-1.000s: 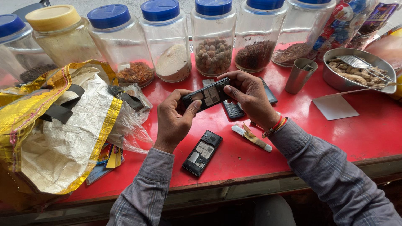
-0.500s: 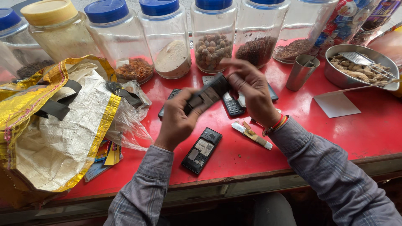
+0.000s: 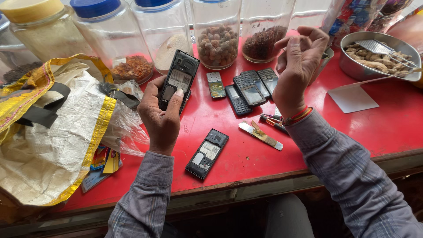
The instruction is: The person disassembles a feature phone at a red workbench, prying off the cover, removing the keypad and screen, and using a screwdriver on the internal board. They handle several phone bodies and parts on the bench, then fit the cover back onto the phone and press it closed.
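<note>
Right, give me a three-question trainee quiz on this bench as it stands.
1. True or false: the left hand holds a phone with its back cover off.
2. What lies on the red table nearest the left sleeve? A) a spoon B) an open-backed phone C) a jar lid
3. Fill in: the raised right hand is above a cluster of ____.

Key: 1 true; 2 B; 3 phones.
</note>
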